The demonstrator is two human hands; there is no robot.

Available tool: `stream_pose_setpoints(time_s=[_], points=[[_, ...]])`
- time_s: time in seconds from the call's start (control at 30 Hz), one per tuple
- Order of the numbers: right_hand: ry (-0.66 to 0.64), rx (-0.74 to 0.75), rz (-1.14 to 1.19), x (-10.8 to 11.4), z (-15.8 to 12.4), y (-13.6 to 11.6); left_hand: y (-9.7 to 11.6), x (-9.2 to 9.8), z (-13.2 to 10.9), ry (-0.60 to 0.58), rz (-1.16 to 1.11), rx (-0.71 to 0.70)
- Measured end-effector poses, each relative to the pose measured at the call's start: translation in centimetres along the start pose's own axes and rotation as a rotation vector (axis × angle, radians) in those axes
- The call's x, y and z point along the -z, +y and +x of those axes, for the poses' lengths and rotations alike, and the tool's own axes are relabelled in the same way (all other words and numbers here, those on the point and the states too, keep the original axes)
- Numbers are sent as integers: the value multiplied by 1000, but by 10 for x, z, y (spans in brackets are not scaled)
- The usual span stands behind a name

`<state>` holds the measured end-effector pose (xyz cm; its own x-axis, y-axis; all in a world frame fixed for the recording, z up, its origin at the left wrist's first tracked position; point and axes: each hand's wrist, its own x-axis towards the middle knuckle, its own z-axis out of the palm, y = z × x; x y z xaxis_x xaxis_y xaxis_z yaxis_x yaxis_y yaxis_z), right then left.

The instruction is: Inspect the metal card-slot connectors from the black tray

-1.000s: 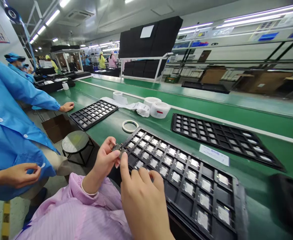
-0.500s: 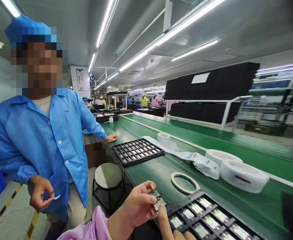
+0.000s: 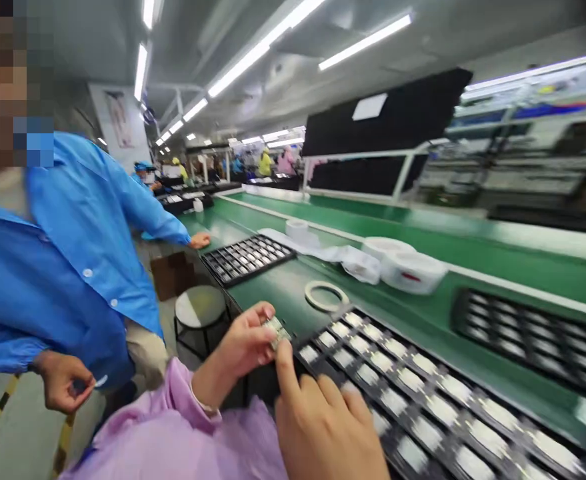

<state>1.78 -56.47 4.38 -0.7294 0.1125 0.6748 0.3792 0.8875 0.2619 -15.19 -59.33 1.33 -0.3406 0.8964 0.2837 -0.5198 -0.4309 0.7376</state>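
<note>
My left hand [image 3: 245,343] pinches a small metallic part [image 3: 277,331] between thumb and fingers, in front of the bench edge. The index finger of my right hand [image 3: 323,420] is stretched out, its tip at the lower edge of that part; the other fingers are partly bent, with nothing seen in them. Under and beyond my right hand lies a black compartment tray [image 3: 355,349] with silvery pieces in its pockets.
A green bench [image 3: 253,293] carries a second tray [image 3: 233,275], a tape ring [image 3: 325,308], white rolls [image 3: 413,283] and a third tray [image 3: 465,328]. A person in blue [image 3: 87,227] stands at left, one hand on the bench, near a stool [image 3: 200,308].
The view has turned right and down, so more of the near tray, my right hand and a third tray show. My left hand still holds the small part.
</note>
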Motion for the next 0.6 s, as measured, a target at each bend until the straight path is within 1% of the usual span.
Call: stream_pose_setpoints(time_s=[0.07, 0.17, 0.27, 0.37, 0.6], points=[[-121, -59, -14, 17, 2, -8, 4, -2, -7, 33, -3, 33], [-191, -132, -20, 28, 6, -14, 8, -5, -9, 60, 16, 61], [-197, -166, -21, 31, 5, -15, 7, -10, -10, 61, 66, 56], [-170, -167, -25, 31, 1, -13, 4, -14, -9, 52, 123, 45], [-145, -178, -20, 32, -5, -12, -1, -15, -8, 41, 196, 39]])
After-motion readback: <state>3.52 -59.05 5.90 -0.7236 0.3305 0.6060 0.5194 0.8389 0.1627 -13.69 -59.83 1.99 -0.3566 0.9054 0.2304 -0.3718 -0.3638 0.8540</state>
